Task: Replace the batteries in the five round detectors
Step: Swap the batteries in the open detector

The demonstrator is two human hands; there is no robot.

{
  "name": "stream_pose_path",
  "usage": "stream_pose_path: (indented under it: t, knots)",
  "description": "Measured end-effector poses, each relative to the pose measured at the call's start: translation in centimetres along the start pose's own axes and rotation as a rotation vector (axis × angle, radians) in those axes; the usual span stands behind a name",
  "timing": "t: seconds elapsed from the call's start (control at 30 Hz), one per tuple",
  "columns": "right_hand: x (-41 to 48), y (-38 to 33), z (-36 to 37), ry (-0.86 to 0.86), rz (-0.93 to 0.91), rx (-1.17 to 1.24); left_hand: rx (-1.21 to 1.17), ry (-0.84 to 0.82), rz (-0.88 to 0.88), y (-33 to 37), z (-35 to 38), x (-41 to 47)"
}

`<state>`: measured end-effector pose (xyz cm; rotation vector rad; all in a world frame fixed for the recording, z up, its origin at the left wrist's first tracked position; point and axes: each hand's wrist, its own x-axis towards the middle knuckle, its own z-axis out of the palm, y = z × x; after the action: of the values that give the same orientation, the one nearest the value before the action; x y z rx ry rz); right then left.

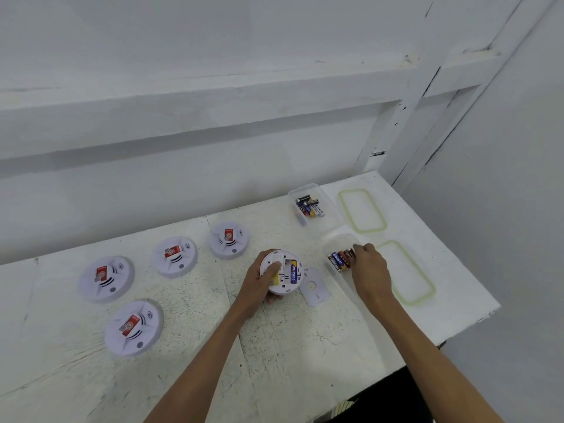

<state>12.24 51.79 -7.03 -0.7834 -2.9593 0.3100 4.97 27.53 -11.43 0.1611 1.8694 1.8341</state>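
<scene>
Left hand (259, 282) on open detector (282, 257), right hand (370, 267) in near battery tub (333, 243)
Four closed detectors (134, 328) lie face up at your left on the table (213, 346). Your left hand grips the fifth back up, one PKCELL battery (293, 271) in its bay; cover plate (314, 288) lies just right of it. Right fingers (359, 248) curl onto the tub's batteries (338, 261), can't tell if they pinch one. More cells in the far tub (302, 187)
</scene>
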Motion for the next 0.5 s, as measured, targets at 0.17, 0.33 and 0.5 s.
stream_pose_path:
  t: [0.17,0.33,0.5]
  knots:
    - [0.4,-0.1,-0.3,0.006,0.013,0.039,-0.004,0.002,-0.004,-0.1,0.0,0.0]
    - [0.1,-1.3,-0.7,0.139,-0.058,0.087,-0.025,0.002,-0.008,0.0,0.0,0.0]
    - [-0.5,-3.9,-0.9,0.077,-0.249,0.278,-0.02,0.003,0.003,0.1,0.0,-0.1]
